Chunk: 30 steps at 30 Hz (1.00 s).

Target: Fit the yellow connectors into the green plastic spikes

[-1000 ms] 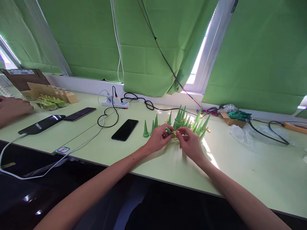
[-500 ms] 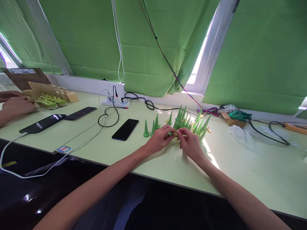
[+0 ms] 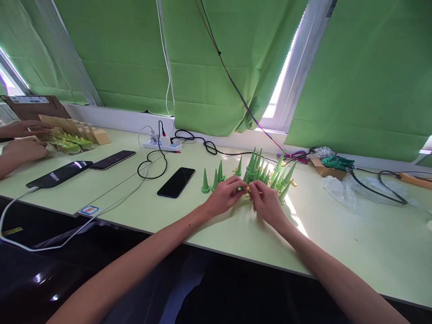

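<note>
1. Green tapered plastic cone: in the head view, the only view given, it is held low over the pale green tabletop, mostly hidden by fingers. Clock directions below are taken from it.
2. At nine o'clock, the cone is gripped by the bent fingers and thumb of the bare left hand, apparently so that it is kept steady.
3. At three o'clock, a small yellow plastic part at the cone's end is pinched between thumb and forefinger of the bare right hand, presumably because so small a part can only be handled by fingertips. Whether the two pieces are joined cannot be told.
4. At one o'clock, a dense cluster of green cones is stood, many with tips up, probably because the wide bases give balance; it is within easy reach.
5. At nine o'clock, beyond the left hand, a lone upright green cone is seen, and farther out a flat black smartphone is laid, apart from the cones.
</note>
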Each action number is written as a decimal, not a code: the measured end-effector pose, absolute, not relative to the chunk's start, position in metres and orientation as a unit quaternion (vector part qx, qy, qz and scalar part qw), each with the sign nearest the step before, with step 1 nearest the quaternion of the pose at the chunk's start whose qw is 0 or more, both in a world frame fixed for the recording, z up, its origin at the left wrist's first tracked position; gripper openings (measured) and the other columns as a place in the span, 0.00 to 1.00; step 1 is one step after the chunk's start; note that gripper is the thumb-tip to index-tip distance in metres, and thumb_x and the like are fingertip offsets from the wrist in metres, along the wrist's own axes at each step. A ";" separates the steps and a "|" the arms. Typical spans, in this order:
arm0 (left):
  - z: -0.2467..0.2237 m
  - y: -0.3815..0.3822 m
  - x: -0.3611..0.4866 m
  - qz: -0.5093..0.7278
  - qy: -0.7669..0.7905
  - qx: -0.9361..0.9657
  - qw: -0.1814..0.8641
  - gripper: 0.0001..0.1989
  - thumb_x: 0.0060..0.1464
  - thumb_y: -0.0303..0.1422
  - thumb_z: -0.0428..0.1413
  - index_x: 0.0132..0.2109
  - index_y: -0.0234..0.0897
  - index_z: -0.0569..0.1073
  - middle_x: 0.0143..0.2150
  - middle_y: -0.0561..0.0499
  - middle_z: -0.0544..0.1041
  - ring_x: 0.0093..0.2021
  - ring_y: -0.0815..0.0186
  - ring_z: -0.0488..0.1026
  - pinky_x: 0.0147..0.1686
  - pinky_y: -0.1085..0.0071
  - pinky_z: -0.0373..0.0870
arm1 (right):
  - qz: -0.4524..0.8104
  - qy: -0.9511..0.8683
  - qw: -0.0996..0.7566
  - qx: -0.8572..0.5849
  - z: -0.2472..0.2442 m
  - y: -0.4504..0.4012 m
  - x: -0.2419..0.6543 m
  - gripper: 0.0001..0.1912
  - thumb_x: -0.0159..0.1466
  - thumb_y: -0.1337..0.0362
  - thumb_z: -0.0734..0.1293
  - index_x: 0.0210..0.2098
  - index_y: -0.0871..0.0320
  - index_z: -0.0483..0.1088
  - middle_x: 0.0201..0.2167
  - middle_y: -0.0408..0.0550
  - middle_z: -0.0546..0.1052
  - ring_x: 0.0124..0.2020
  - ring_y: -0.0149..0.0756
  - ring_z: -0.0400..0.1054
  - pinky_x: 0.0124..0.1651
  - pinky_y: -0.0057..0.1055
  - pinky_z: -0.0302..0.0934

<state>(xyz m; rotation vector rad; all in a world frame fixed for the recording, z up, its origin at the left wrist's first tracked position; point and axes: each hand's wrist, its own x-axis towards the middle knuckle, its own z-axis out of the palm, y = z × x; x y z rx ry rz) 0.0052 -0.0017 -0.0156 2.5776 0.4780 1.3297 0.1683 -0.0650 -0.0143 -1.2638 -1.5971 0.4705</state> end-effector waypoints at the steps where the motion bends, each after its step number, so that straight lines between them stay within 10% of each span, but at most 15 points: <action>1: -0.016 -0.001 0.005 0.450 0.158 0.874 0.094 0.08 0.64 0.33 0.50 0.42 0.37 0.73 0.38 0.49 0.73 0.33 0.71 0.71 0.30 0.75 0.69 | 0.197 -0.661 0.501 -0.522 -0.015 -0.065 0.168 0.19 0.69 0.48 0.56 0.30 0.55 0.63 0.21 0.40 0.67 0.18 0.30 0.61 0.23 0.27 0.56; 30: -0.020 0.000 0.004 0.446 0.118 0.883 0.087 0.07 0.61 0.28 0.52 0.44 0.38 0.72 0.40 0.48 0.73 0.37 0.68 0.71 0.35 0.72 0.70 | 0.099 -0.666 0.489 -0.555 -0.017 -0.063 0.170 0.23 0.69 0.48 0.57 0.23 0.55 0.60 0.15 0.37 0.61 0.18 0.29 0.54 0.24 0.28 0.50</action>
